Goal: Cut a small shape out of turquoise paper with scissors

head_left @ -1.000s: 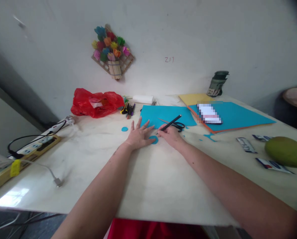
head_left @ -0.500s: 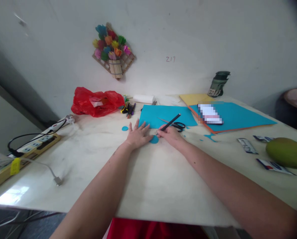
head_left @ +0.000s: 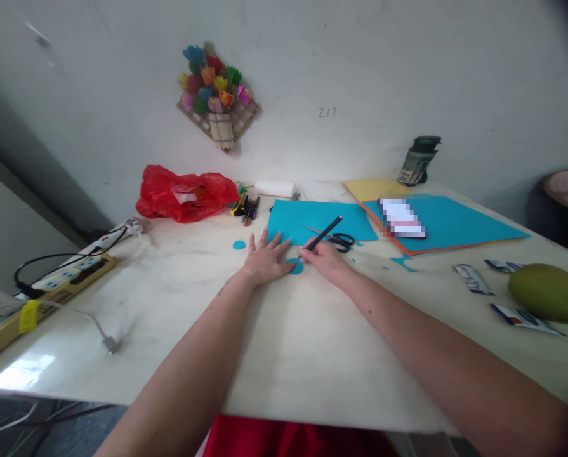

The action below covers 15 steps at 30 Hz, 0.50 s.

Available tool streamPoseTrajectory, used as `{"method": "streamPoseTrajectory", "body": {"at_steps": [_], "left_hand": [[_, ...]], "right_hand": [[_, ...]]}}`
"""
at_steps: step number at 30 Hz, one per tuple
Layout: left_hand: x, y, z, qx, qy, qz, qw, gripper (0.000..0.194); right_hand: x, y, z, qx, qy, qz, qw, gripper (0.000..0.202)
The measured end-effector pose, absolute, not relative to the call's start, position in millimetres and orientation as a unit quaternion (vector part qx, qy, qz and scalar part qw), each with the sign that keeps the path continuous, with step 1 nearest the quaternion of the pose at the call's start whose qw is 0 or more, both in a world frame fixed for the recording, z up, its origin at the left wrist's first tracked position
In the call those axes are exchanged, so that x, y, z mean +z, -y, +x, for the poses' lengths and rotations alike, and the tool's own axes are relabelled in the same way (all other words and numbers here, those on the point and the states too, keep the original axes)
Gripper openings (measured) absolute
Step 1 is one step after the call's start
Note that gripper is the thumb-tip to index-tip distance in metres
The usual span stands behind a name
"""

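Note:
My left hand (head_left: 267,259) lies flat with its fingers spread, the thumb on the edge of a blue paper circle (head_left: 295,267). In my right hand (head_left: 325,259) is a slim black pencil-like stick (head_left: 325,232), slanting up to the right; its lower tip is at the circle's right side and hard to make out. A smaller blue circle (head_left: 238,245) rests left of my left hand. Behind both hands lies a blue paper sheet (head_left: 317,217). Black-handled scissors (head_left: 343,241) rest on its front edge, partly hidden by my right hand.
Blue scraps (head_left: 402,263) lie to the right. A phone (head_left: 402,219) rests on stacked coloured paper (head_left: 474,222). Farther right are a green mango-like fruit (head_left: 550,292) and small packets (head_left: 474,279). A red plastic bag (head_left: 169,206), markers (head_left: 251,209) and a power strip (head_left: 65,279) are on the left.
The top of the black stick has shifted slightly left, with my right hand barely moving. My left hand stays spread by the circle.

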State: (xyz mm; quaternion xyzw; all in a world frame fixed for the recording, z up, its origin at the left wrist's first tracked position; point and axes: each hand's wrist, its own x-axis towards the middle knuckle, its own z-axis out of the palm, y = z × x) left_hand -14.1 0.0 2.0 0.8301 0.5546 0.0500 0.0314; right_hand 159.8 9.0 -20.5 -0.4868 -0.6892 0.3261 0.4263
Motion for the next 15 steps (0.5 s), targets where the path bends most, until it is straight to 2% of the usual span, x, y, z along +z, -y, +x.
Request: {"method": "streamPoseTrajectory", "body": {"at_steps": [15], "left_hand": [[0.7, -2.6, -15.1, 0.038, -0.547, 0.836, 0.032, 0.074]], "right_hand": [[-20.6, -9.6, 159.2, 0.295, 0.712, -0.486, 0.413, 0.015]]}}
